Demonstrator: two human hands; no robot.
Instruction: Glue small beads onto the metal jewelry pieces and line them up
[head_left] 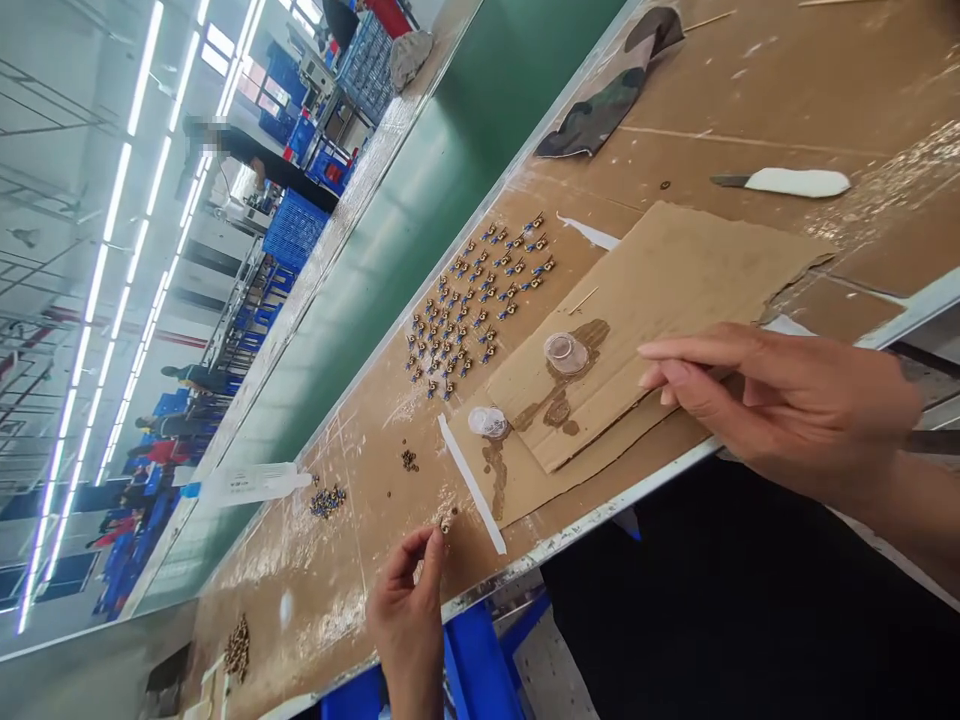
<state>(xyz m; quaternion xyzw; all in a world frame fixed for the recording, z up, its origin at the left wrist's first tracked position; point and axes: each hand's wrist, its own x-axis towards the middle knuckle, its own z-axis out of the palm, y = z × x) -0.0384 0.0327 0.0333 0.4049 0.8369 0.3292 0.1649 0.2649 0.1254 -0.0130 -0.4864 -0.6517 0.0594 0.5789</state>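
Tiny rounded part (445, 526) in left hand (409, 610)

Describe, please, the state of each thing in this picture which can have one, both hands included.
Left hand, pinching a small piece
Right hand, raised, fingers bent, grip unclear
Knife, lying, blade bare
Camouflage cloth, lying, creased
Cardboard, flat, stained with dark patches
Blue-and-gold pieces, spread apart
Brown pieces, heaped
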